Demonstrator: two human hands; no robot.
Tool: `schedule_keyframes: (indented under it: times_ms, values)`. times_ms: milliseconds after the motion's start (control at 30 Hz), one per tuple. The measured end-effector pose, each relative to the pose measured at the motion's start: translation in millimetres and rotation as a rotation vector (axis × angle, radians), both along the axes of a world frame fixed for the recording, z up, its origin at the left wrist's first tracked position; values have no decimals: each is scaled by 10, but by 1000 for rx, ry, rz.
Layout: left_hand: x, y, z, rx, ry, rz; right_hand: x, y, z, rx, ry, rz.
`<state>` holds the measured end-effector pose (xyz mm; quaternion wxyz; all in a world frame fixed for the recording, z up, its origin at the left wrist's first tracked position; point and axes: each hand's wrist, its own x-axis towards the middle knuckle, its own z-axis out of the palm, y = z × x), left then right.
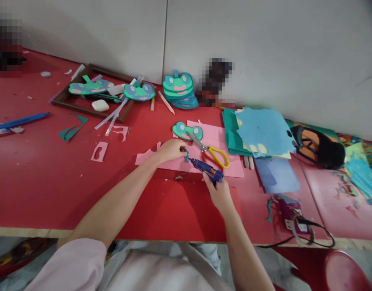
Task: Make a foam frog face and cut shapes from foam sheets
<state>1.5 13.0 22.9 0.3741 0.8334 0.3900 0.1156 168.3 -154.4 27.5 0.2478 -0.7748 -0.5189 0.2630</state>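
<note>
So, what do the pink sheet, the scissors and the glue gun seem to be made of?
Pink sheet: matte and flat, probably paper or craft foam. Scissors: shiny grey blades, likely metal; glossy yellow and red handles, likely plastic. Glue gun in the right hand: blue smooth shell, apparently plastic.

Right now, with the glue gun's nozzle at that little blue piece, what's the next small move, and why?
Probably squeeze out a small dab of glue. The right hand grips the glue gun, its nozzle meets the small blue piece pinched in the left hand, and both sit over the pink sheet, beside the scissors.
</note>
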Motion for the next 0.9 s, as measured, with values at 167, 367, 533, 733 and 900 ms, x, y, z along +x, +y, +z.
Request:
schedule_keyframes:
  times_ms: [167,367,533,733,900]
  values:
    - [7,1,-5,18,21,3,-10,5,21,-18,3,7]
    - [4,10,-34,33,3,-7,-23,8,21,-21,-18,-19]
    - [1,9,-20,37,7,-5,-35,20,-9,9,-26,-3]
    - [8,7,-12,35,9,-4,-47,25,-9,14,-94,0]
    - [10,2,-10,32,-2,-9,-66,23,25,28,-162,4]
